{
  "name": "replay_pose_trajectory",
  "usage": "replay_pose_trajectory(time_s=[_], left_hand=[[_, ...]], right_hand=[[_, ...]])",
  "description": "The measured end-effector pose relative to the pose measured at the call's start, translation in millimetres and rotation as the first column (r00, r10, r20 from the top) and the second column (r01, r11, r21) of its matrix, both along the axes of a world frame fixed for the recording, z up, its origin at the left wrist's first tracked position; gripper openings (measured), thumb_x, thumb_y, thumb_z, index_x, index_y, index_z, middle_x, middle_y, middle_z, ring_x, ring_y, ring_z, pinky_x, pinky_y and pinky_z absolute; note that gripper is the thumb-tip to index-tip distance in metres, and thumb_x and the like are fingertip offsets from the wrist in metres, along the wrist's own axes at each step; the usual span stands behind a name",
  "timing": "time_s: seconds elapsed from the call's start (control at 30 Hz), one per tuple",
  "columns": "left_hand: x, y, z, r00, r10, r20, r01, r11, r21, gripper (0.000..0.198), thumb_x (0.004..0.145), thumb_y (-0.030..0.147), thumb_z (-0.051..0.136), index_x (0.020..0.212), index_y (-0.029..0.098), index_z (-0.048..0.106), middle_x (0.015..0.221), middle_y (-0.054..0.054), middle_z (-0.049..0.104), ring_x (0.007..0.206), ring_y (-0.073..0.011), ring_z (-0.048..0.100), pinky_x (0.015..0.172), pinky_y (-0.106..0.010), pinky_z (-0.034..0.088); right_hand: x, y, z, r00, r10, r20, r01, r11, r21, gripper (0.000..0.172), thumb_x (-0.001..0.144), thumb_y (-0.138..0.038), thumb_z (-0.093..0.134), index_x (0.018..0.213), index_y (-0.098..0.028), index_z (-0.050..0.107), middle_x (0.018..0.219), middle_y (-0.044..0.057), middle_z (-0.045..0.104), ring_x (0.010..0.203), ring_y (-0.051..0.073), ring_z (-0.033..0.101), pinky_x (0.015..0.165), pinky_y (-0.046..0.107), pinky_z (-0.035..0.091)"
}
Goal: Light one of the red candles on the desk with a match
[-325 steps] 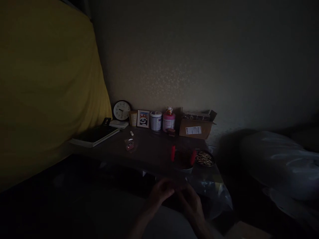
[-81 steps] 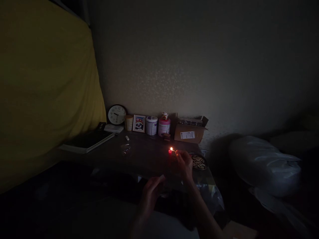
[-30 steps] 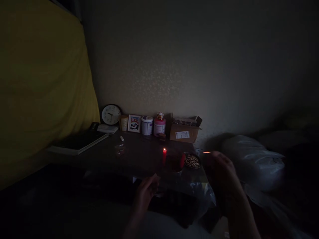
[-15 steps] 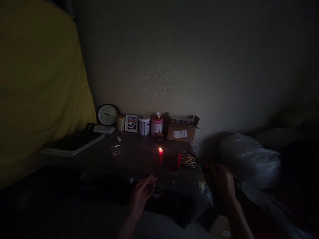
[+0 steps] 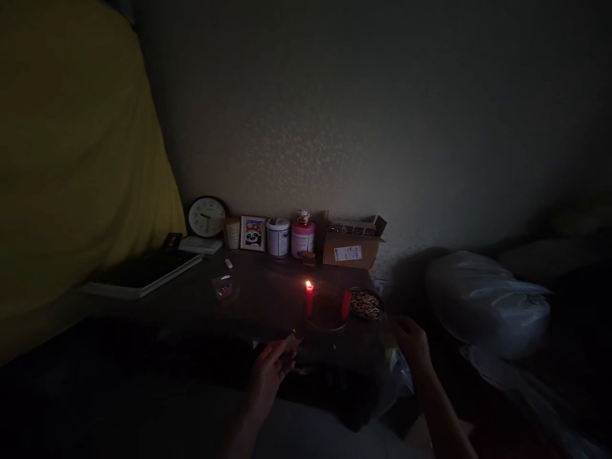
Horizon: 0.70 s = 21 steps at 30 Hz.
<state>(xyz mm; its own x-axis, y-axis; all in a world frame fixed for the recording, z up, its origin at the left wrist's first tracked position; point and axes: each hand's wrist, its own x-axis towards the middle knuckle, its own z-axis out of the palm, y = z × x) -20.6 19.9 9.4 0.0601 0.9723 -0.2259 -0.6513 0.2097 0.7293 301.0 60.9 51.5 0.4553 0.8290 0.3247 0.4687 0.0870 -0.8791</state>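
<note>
My left hand [image 5: 271, 370], in front of the table, is closed on a small flat piece [image 5: 292, 343] that looks like part of a matchbox. A tiny orange glow shows at its upper edge. To the right, my right hand [image 5: 412, 344] pinches a match whose red glowing tip [image 5: 380, 320] points left; its stick is lost in the dark. The tip is close to a round dish of matchsticks [image 5: 366, 305]. Left of that dish stand a lit red candle [image 5: 309, 301] and an unlit red candle [image 5: 345, 305], both upright by a dark round plate [image 5: 327, 327].
Along the wall are a clock [image 5: 207, 217], a framed panda picture [image 5: 253, 233], a white tub [image 5: 278, 237], a pink tub [image 5: 303, 241] and an open cardboard box [image 5: 351, 250]. A clear packet [image 5: 224, 287] lies on the table [image 5: 268, 299]. White plastic bags [image 5: 485, 299] are at right.
My right hand has moved left with the glowing match tip, nearer the matchstick dish. A small glow now shows at the flat piece in my left hand, which has barely moved.
</note>
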Motion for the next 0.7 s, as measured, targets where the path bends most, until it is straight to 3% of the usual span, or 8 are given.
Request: replay_pose_trajectory(time_s=[0.13, 0.3, 0.53, 0.7], left_hand=[[-5, 8, -11.7, 0.992, 0.058, -0.108, -0.058, 0.998, 0.004, 0.03, 0.066, 0.035, 0.069, 0.089, 0.017, 0.064, 0.1, -0.007, 0.065, 0.086, -0.0156, 0.06, 0.073, -0.024, 0.045], [-9, 17, -17.4, 0.956, 0.174, -0.238, -0.165, 0.985, 0.055, 0.034, 0.058, 0.037, 0.074, 0.082, 0.015, 0.062, 0.085, -0.005, 0.064, 0.085, -0.0173, 0.059, 0.076, -0.026, 0.044], [-8, 27, -14.3, 0.857, 0.291, -0.425, -0.248, 0.956, 0.155, 0.038, 0.052, 0.037, 0.076, 0.079, 0.014, 0.062, 0.082, -0.007, 0.065, 0.081, -0.0198, 0.059, 0.074, -0.028, 0.044], [-5, 27, -9.0, 0.84, 0.306, -0.447, -0.239, 0.95, 0.202, 0.04, 0.052, 0.04, 0.074, 0.079, 0.014, 0.061, 0.079, -0.007, 0.066, 0.078, -0.0208, 0.062, 0.07, -0.029, 0.046]], right_hand=[[-4, 16, -10.7, 0.999, 0.036, -0.032, -0.035, 0.999, 0.024, 0.037, 0.061, -0.043, 0.058, 0.079, -0.012, 0.068, 0.074, 0.007, 0.068, 0.071, 0.022, 0.061, 0.061, 0.028, 0.045], [-12, 36, -16.9, 1.0, -0.001, -0.021, 0.001, 1.0, 0.014, 0.034, 0.06, -0.043, 0.059, 0.076, -0.014, 0.068, 0.073, 0.008, 0.068, 0.072, 0.024, 0.062, 0.061, 0.031, 0.045], [-20, 53, -20.0, 0.991, 0.035, 0.13, -0.037, 0.999, 0.015, 0.031, 0.064, -0.043, 0.058, 0.077, -0.016, 0.069, 0.08, 0.008, 0.068, 0.075, 0.024, 0.061, 0.068, 0.034, 0.043], [-23, 56, -23.7, 0.964, 0.058, 0.261, -0.06, 0.998, -0.003, 0.033, 0.069, -0.043, 0.054, 0.077, -0.015, 0.069, 0.084, 0.01, 0.065, 0.076, 0.022, 0.058, 0.069, 0.033, 0.042]])
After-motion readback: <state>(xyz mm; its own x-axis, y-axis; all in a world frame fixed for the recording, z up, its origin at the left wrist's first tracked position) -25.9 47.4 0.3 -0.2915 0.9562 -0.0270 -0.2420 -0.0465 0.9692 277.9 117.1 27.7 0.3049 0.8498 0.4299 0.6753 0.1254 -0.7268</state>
